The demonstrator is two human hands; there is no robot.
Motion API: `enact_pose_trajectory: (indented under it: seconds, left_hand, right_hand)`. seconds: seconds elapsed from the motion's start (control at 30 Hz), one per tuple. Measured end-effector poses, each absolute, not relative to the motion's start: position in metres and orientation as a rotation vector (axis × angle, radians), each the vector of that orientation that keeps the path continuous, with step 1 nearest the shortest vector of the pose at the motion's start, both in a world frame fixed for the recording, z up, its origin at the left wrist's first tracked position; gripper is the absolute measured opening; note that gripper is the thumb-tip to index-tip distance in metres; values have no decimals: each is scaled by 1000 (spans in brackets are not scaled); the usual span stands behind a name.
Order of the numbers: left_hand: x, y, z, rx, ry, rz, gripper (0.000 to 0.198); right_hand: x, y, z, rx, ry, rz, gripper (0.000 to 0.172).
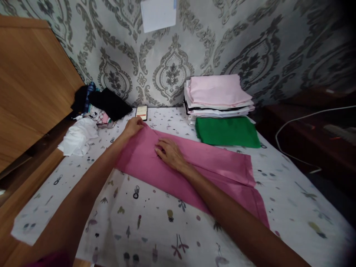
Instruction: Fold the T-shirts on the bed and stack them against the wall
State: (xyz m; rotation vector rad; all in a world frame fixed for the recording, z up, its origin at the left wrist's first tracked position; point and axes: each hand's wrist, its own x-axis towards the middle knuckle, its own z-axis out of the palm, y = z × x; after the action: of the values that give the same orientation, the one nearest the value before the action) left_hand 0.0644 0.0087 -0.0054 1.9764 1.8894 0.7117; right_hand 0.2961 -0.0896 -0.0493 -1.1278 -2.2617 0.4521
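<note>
Pink trousers point(222, 154) lie spread across the patterned white sheet, with their two leg ends toward the right. At their far left corner, my left hand point(135, 127) has its fingers closed on the waist edge. My right hand point(169, 152) rests on the upper middle of the trousers, its fingers slightly bent and apart on the fabric. The right forearm crosses over the lower leg and hides part of it.
Behind the right side stands a stack of folded clothes point(219, 91), with a folded green cloth point(228, 131) before it. A phone point(141, 112) lies near the wall. Dark clothes point(109, 104) and a crumpled white cloth point(79, 137) lie left, beside a wooden cabinet point(33, 74).
</note>
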Motion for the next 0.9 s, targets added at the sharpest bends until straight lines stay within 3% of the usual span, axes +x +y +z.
enact_pose_trajectory:
  seconds: [0.13,0.27,0.43,0.5,0.63,0.9]
  left_hand:
    - [57,-16,-5,2254,1741,743,15]
    - [49,-44,-6,2485,1583,486,29]
    - [63,-63,-6,2403,1748,569,34]
    - [74,-67,-14,2406,1774,555,49]
    - [88,-69,-32,2406,1710,203,71]
    - [87,-95,-24,2336,1654,226,76]
  right_hand:
    - [296,-90,-48,-1139,-2263,459,28]
    - [297,-88,-49,-1124,-2258,451,28]
    - [296,-87,-53,-1132,-2258,435,29]
    - [296,-86,-54,-1127,-2258,437,31]
    - [296,-84,-57,-1105,-2250,429,32]
    - [296,-84,-59,-1105,-2252,445,36]
